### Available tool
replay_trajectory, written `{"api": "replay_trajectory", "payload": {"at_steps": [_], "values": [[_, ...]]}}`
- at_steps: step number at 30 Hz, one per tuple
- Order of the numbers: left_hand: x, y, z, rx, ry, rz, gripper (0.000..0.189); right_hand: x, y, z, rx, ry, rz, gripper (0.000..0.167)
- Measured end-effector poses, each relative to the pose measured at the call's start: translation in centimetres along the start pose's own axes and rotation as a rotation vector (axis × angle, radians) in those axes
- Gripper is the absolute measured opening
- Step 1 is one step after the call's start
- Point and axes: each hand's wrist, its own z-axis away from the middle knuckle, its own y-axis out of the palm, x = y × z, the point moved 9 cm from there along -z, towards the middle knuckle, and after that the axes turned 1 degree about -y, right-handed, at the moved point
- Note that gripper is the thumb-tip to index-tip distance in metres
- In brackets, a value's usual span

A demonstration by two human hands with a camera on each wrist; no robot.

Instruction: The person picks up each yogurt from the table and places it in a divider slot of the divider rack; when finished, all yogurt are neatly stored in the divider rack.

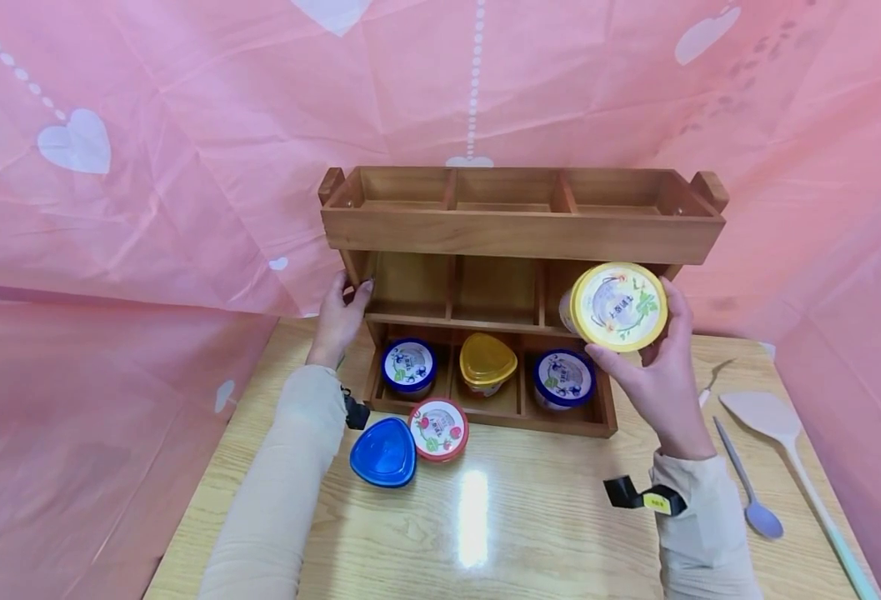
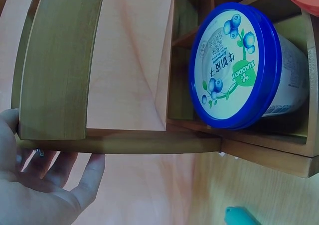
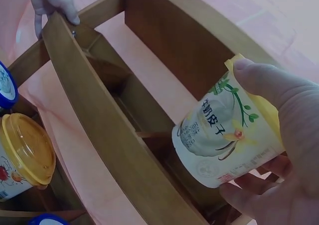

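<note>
Head view: rack [image 1: 523, 233] btm. tier [image 1: 500, 419] holds 3 tubs [image 1: 488, 360], 1/compt.; R hand [image 1: 668, 379] grips yellow-lidded, plant-print tub [image 1: 622, 307]; L hand [image 1: 337, 323] grips rack.

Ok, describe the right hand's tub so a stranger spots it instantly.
Find the three-tier wooden rack. At its middle tier's right end, the right hand grips a white tub. Its round yellow lid sets it apart from the bottom tier's triangular yellow-lidded tub and round blue-lidded tubs.
</note>
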Motion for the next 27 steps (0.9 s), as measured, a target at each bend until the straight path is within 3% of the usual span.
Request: {"api": "replay_trajectory", "payload": {"at_steps": [8, 17, 27], "values": [[-0.2, 0.0, 0.0, 0.002, 0.004, -0.001, 0.048, -2.0, 0.2, -2.4, 0.003, 0.065, 0.002, 0.103], [-0.1, 0.0, -0.1, 0.001, -0.01, 0.008, 0.048, -3.9, 0.2, -3.9, 0.036, 0.134, 0.36, 0.108], [0.0, 0.0, 0.0, -0.003, -0.004, 0.017, 0.048, -5.4, 0.3, -4.6, 0.07, 0.184, 0.462, 0.107]]}}
